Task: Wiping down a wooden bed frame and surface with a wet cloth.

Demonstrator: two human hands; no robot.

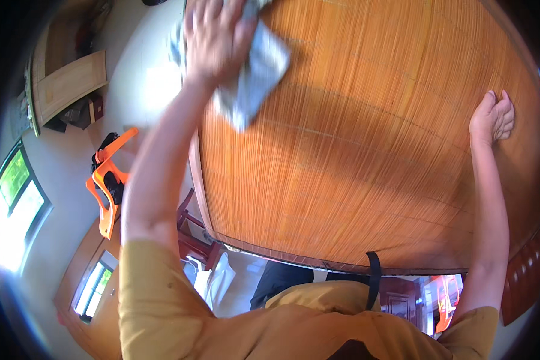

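A wide bamboo mat (342, 150) of thin orange-brown slats spreads out in front of me. Near its far left edge my left hand (216, 45) lies flat, fingers stretched out, pressing on a pale grey-blue cloth (261, 69). The cloth sticks out beyond the palm toward the right and toward me, and its edges are smeared by motion. At the right side of the mat rests my right hand (493, 119). Its fingers are curled in and the thumb lies along them; I see nothing held in it.
A dark border (294, 258) runs along the mat's near edge, close to my body. To the left are an orange plastic object (108, 180), a dark wooden chair-like frame (195, 240) and a wooden shelf unit (72, 84). A brown slatted wooden piece (528, 276) stands at the lower right.
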